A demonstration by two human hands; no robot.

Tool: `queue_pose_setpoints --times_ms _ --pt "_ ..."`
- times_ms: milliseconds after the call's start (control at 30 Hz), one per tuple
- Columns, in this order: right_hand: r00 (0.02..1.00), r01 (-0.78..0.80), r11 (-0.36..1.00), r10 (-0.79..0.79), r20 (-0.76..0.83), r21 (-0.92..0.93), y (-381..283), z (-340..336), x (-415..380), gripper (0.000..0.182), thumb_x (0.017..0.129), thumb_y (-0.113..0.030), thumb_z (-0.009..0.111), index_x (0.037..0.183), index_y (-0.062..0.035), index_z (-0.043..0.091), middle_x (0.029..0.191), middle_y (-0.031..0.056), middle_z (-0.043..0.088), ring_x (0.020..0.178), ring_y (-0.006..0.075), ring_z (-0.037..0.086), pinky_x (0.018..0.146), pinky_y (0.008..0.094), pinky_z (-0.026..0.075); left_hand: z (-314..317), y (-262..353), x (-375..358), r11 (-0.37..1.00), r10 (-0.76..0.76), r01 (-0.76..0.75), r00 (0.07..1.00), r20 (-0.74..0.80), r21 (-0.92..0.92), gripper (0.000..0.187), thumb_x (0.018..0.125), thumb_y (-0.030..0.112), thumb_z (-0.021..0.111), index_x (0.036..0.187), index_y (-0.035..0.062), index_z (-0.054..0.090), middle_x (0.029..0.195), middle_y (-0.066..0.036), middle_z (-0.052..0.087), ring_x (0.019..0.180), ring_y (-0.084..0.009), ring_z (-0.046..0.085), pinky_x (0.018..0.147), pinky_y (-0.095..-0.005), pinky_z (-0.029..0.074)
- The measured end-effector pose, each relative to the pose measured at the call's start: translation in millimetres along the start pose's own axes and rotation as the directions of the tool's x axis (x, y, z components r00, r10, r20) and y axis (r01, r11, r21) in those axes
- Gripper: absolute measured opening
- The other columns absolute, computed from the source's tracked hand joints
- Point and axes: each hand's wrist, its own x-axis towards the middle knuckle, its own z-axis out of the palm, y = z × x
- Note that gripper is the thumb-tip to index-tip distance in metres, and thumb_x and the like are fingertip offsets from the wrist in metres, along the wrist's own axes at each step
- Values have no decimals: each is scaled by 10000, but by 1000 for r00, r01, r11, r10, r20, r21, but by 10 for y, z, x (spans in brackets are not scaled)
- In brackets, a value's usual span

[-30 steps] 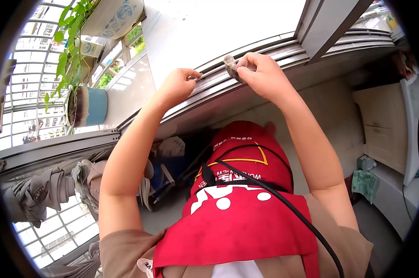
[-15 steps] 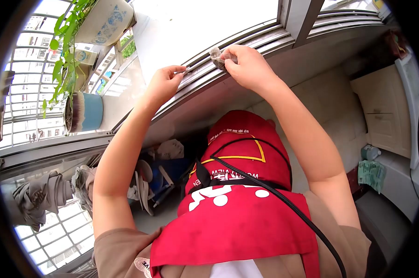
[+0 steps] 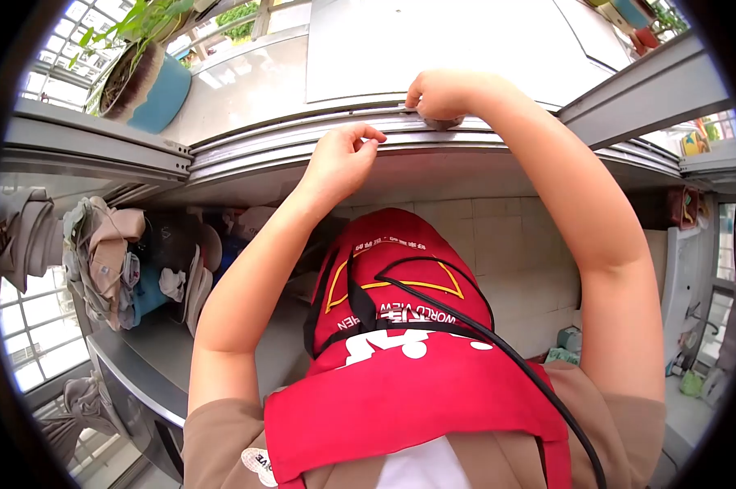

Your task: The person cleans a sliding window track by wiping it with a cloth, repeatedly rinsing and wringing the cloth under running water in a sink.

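Note:
A metal window track with several rails (image 3: 278,140) runs across the upper part of the view. My left hand (image 3: 347,156) is over the near rails, thumb and forefinger brought together; whatever may be between them is too small to tell. Farther right, my right hand (image 3: 443,95) reaches down to the track, closed on a grey-brown cloth (image 3: 443,124) that shows beneath the palm and touches the rails. The fingertips of this hand point left, at the far rails.
Beyond the track lies a white panel (image 3: 368,49). A blue planter (image 3: 160,94) stands at the upper left. Metal frame posts rise at both ends of the track. Clothes (image 3: 111,244) hang at the left, above a dark-topped appliance (image 3: 140,359).
The view has turned, so the track lies nearly level. My right hand has turned palm down over the cloth, and my left hand is now over the near rails.

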Motion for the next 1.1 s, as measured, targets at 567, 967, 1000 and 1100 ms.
queue_pose_setpoints --times_ms 567,967,1000,1100 --pt "777 258 918 -10 -630 303 389 467 -558 251 825 -67 520 1035 9 636 892 183 642 849 301 626 764 378 488 195 172 41 944 235 -193 962 -138 266 254 859 125 524 1055 36 658 789 -196 656 767 -331 651 725 -380 506" --pt "437 -209 893 449 -779 398 314 1414 -277 427 899 -107 496 1286 72 475 1342 251 441 1275 375 395 1074 441 319 -491 -505 -1023 973 -230 209 895 -382 -97 157 900 71 576 1012 14 671 626 12 516 572 -45 430 523 -216 373" --pt "382 -238 917 390 -838 319 145 1471 -166 433 901 -111 500 1297 63 470 1354 255 427 1294 378 376 1078 450 313 -526 -573 -1056 965 -260 225 880 -398 -133 155 902 73 578 1011 15 672 618 29 497 570 -36 411 515 -210 358" --pt "466 4 941 297 -834 337 -521 1312 -20 395 889 -75 508 1261 56 494 1357 224 437 1310 371 364 1077 457 315 -600 -609 -1061 946 -316 253 865 -389 -204 156 905 74 577 1013 16 674 621 46 487 574 -27 405 511 -207 350"
